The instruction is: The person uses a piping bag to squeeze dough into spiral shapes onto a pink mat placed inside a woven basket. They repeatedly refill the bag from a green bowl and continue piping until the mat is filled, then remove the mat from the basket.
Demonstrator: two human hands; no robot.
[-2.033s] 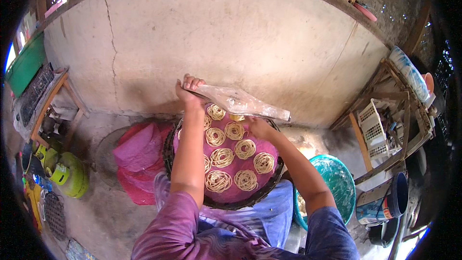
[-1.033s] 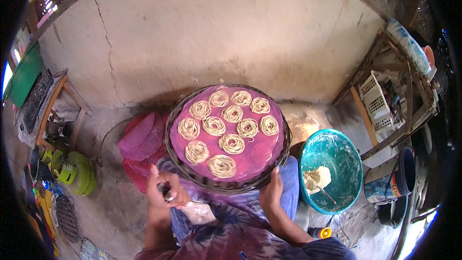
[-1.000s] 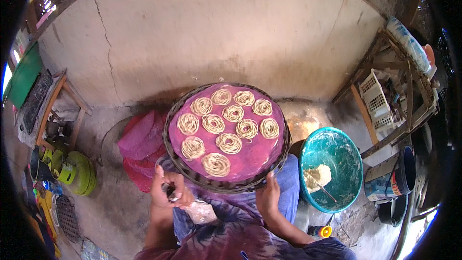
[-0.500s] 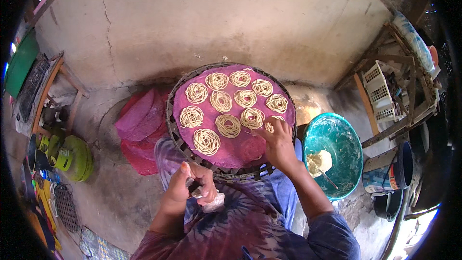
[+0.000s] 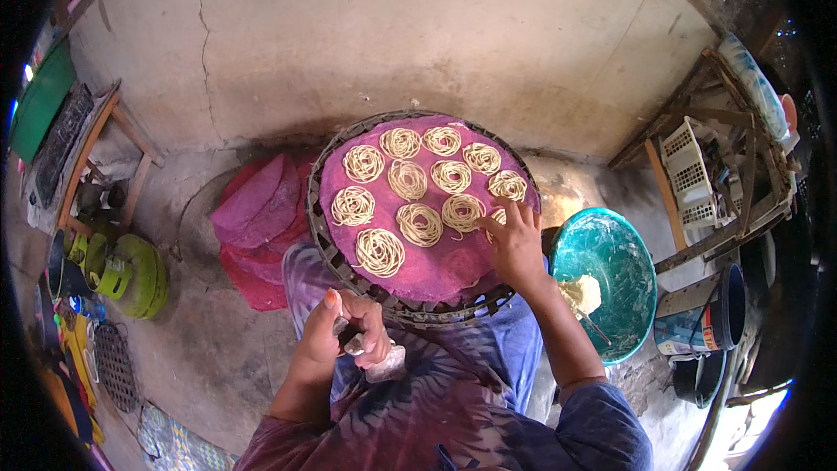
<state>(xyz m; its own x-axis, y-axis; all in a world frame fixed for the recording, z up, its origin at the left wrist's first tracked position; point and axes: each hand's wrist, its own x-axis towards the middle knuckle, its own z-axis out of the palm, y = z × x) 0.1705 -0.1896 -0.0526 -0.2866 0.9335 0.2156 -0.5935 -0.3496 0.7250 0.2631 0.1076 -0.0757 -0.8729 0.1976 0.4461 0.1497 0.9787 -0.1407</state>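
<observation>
Over a concrete floor, the right hand spreads on the purple-lined tray, the left hand clenching a plastic bag.

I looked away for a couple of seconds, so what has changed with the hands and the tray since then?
The right hand moved from the lap onto the purple cloth, by the noodle coils. The left hand drew back to the lap with the piping bag, which it held over the round tray earlier. Tray and green bowl stayed.

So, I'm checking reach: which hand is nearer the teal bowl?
Right. The right hand rests on the purple mat just left of the teal bowl; the left hand is farther left, below the tray.
</observation>
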